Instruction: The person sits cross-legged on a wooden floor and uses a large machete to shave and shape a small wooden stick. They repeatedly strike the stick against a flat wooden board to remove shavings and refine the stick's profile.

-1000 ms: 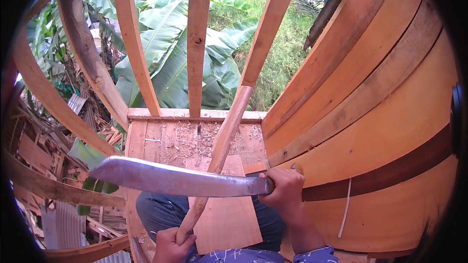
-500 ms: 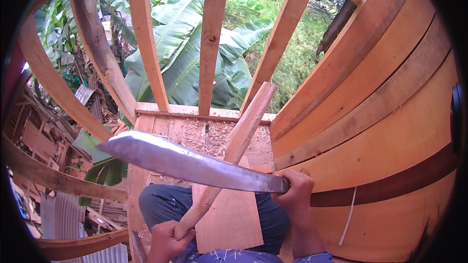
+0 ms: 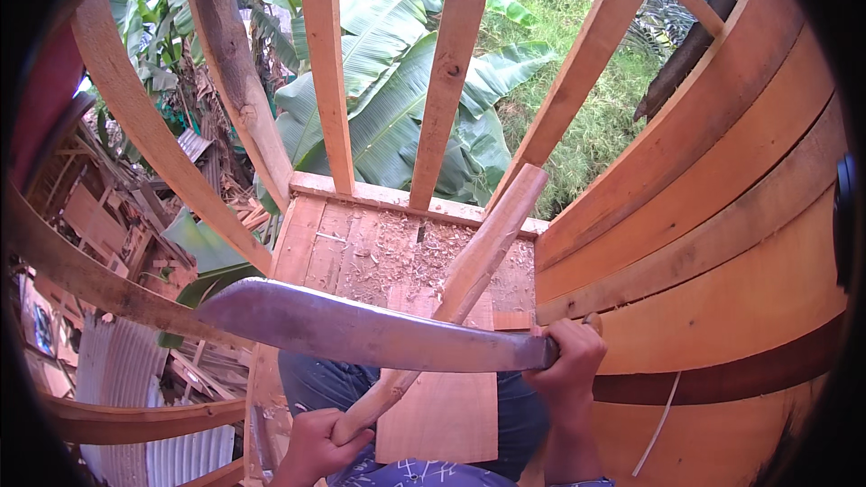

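In the head view, two hands are present, one tool and one workpiece. The left hand (image 3: 327, 446), at the near edge left of centre, has its grip closed around the near end of one wooden stick (image 3: 492, 248). The stick slants from this hand toward the far right; its far section is broader than its near section. The right hand (image 3: 570, 356), near and to the right, has its grip closed around the handle of one machete (image 3: 361, 329). The blade lies crosswise, tip to the left, and passes over the middle of the stick; contact between the two cannot be determined.

Beneath the crossing, one flat board (image 3: 442, 419) extends lengthwise between two trouser legs (image 3: 316, 374). One blue patterned garment (image 3: 424, 472) borders the board's near end.

Beyond the board, wood shavings, too many to count, (image 3: 401, 248) are scattered on the plank floor (image 3: 298, 239). One crossbar (image 3: 379, 198) closes its far edge. Three sawn uprights (image 3: 456, 63) rise there, with one rough post (image 3: 234, 72) at the far left corner. Three curved battens (image 3: 135, 117) span the left side. To the right stands one curved plank wall (image 3: 722, 334), carrying one dark brown band (image 3: 722, 379); one thin white strip (image 3: 658, 424) is positioned against the wall's near section.
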The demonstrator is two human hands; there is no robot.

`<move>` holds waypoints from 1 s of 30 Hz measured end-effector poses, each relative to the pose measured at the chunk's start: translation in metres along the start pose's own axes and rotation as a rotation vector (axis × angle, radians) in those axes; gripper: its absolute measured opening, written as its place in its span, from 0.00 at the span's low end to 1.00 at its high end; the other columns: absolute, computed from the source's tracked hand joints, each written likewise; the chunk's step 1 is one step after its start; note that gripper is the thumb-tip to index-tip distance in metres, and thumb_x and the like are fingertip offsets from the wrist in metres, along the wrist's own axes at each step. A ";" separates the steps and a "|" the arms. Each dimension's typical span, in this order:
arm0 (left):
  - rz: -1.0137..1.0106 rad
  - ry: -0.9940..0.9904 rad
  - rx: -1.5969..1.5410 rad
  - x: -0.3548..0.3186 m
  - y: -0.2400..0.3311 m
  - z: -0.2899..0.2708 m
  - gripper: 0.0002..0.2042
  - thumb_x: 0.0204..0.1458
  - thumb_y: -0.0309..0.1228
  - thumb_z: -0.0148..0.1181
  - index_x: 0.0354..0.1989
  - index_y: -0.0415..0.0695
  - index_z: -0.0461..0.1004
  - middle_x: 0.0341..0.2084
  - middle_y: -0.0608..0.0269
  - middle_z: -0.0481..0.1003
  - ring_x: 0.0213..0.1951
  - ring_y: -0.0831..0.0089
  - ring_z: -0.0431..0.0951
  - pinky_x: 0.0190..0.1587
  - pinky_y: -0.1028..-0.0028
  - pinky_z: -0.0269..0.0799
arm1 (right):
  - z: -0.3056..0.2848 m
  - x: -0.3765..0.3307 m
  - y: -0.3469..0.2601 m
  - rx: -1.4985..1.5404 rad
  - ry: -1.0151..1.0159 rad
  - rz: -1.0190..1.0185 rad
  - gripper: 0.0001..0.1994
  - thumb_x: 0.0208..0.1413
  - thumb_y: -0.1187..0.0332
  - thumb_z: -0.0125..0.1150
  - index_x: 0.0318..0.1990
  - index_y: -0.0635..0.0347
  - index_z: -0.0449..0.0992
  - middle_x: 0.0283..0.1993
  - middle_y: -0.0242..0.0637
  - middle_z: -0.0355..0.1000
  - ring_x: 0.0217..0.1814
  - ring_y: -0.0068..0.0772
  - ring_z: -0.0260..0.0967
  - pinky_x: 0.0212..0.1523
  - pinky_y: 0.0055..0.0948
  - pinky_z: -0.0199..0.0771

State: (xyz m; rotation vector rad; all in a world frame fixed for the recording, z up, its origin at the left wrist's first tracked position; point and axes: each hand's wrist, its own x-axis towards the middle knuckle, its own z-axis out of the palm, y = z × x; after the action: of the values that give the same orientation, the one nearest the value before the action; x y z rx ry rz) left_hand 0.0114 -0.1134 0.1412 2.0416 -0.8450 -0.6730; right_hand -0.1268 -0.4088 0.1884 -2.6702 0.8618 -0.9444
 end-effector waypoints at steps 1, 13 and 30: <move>-0.002 0.016 0.005 -0.001 0.000 -0.002 0.11 0.39 0.33 0.68 0.24 0.37 0.76 0.14 0.57 0.72 0.18 0.68 0.73 0.23 0.71 0.66 | 0.000 0.006 0.005 -0.017 0.037 0.047 0.09 0.40 0.68 0.62 0.17 0.59 0.69 0.17 0.42 0.66 0.20 0.49 0.66 0.23 0.39 0.63; -0.008 -0.025 -0.065 0.007 -0.007 0.007 0.13 0.39 0.36 0.70 0.23 0.37 0.77 0.15 0.55 0.72 0.17 0.62 0.73 0.22 0.69 0.66 | 0.009 -0.014 -0.001 0.019 -0.023 -0.037 0.11 0.39 0.68 0.60 0.15 0.58 0.64 0.14 0.40 0.62 0.17 0.48 0.62 0.21 0.39 0.60; -0.067 -0.023 -0.097 -0.006 -0.005 -0.002 0.13 0.40 0.33 0.69 0.20 0.37 0.72 0.11 0.63 0.66 0.15 0.76 0.66 0.21 0.73 0.61 | 0.002 0.010 0.049 -0.052 0.081 0.314 0.09 0.42 0.73 0.56 0.17 0.65 0.64 0.15 0.49 0.57 0.18 0.53 0.59 0.19 0.39 0.55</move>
State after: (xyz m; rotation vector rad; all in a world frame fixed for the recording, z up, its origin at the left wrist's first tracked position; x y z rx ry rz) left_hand 0.0103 -0.1056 0.1390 1.9858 -0.7453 -0.7619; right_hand -0.1423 -0.4543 0.1752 -2.4488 1.2926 -0.9680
